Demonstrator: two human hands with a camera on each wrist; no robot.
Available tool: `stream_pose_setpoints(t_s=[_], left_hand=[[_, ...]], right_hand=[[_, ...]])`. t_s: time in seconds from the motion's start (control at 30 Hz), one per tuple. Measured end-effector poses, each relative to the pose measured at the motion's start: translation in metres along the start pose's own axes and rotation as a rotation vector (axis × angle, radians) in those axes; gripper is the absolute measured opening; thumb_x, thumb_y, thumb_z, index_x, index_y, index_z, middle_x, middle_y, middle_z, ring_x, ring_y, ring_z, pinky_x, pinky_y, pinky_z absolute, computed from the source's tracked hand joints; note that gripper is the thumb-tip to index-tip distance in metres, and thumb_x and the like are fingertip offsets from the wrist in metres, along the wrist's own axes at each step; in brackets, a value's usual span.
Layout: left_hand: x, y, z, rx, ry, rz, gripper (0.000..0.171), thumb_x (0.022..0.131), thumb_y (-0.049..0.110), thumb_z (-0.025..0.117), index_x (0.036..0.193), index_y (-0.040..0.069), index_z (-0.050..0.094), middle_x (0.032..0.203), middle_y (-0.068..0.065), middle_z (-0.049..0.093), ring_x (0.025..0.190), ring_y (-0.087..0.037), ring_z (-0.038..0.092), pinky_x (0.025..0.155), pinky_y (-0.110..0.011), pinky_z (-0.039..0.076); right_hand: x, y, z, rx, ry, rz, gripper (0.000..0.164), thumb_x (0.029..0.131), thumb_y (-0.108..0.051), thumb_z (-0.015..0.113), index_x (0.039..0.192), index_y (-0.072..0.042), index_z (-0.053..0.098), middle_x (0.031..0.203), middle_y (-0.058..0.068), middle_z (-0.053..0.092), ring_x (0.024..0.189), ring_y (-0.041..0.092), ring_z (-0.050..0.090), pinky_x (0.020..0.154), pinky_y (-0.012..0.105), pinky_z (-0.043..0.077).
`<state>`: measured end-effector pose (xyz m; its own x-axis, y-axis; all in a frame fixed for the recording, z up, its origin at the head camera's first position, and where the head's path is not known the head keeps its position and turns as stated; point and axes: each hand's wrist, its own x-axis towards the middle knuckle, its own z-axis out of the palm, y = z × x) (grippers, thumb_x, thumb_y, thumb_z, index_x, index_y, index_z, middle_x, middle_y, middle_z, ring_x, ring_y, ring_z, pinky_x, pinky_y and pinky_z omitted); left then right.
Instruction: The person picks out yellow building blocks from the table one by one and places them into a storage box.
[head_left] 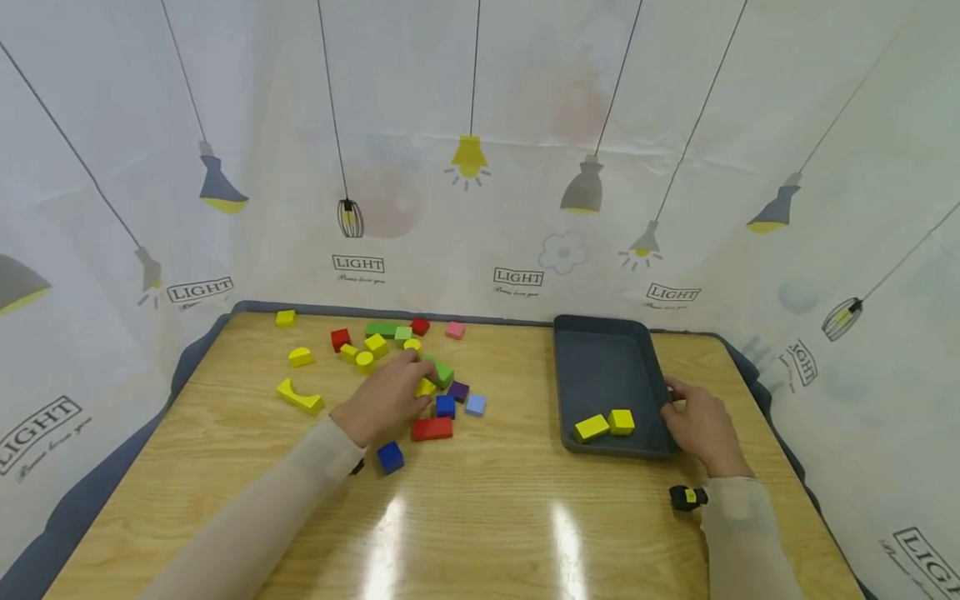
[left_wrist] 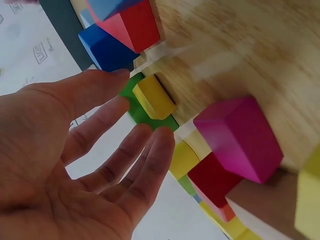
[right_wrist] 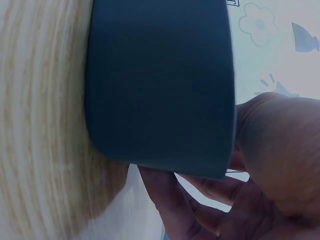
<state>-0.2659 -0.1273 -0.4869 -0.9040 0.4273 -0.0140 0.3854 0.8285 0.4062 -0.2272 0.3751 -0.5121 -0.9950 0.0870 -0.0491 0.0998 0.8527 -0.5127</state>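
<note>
My left hand [head_left: 386,396] reaches over the scattered blocks, its fingers spread and slightly bent. In the left wrist view, a yellow block [left_wrist: 154,97] lies on a green block [left_wrist: 134,102], right by my thumb and fingertips, with space showing inside the hand. Close to that hand are a dark blue cube [head_left: 446,407], a purple block [head_left: 458,391] and a red block [head_left: 432,429]. My right hand [head_left: 705,425] grips the right rim of a dark grey tray [head_left: 607,367]. Two yellow blocks [head_left: 591,428] lie at the tray's near end.
More blocks spread over the table's left side, among them a yellow arch [head_left: 300,397], a yellow half-round [head_left: 302,357] and a blue cube [head_left: 390,457]. A pink block [head_left: 455,330] lies toward the back edge. Printed cloth [head_left: 465,225] hangs behind the wooden table [head_left: 495,517].
</note>
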Motion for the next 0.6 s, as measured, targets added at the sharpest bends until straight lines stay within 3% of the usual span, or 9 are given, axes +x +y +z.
stream_pose_setpoints(t_s=[0.23, 0.4, 0.6], left_hand=[[0.0036, -0.0003, 0.0001, 0.026, -0.029, -0.021, 0.029, 0.105, 0.013, 0.088, 0.134, 0.01, 0.082, 0.135, -0.013, 0.072, 0.112, -0.026, 0.067, 0.11, -0.046, 0.066], [0.0046, -0.0019, 0.0026, 0.022, -0.043, -0.025, 0.028, 0.107, 0.011, 0.086, 0.135, 0.01, 0.081, 0.135, -0.013, 0.072, 0.114, -0.026, 0.068, 0.111, -0.048, 0.066], [0.0026, -0.0004, 0.0016, -0.007, -0.056, -0.03, 0.029, 0.107, 0.008, 0.083, 0.137, 0.009, 0.08, 0.136, -0.014, 0.071, 0.115, -0.027, 0.068, 0.112, -0.049, 0.066]], right_hand=[[0.0007, -0.0007, -0.0039, 0.002, -0.027, 0.04, 0.064, 0.112, -0.01, 0.058, 0.173, 0.006, 0.046, 0.156, 0.042, 0.064, 0.068, 0.023, 0.055, 0.063, 0.036, 0.048], [0.002, -0.0002, -0.0047, -0.02, -0.025, 0.018, 0.063, 0.113, -0.011, 0.059, 0.173, 0.005, 0.047, 0.154, 0.041, 0.066, 0.078, 0.026, 0.063, 0.068, 0.037, 0.052], [0.0018, 0.0019, -0.0074, -0.051, -0.019, -0.026, 0.06, 0.115, -0.01, 0.063, 0.172, 0.003, 0.05, 0.151, 0.04, 0.07, 0.11, 0.046, 0.078, 0.09, 0.058, 0.067]])
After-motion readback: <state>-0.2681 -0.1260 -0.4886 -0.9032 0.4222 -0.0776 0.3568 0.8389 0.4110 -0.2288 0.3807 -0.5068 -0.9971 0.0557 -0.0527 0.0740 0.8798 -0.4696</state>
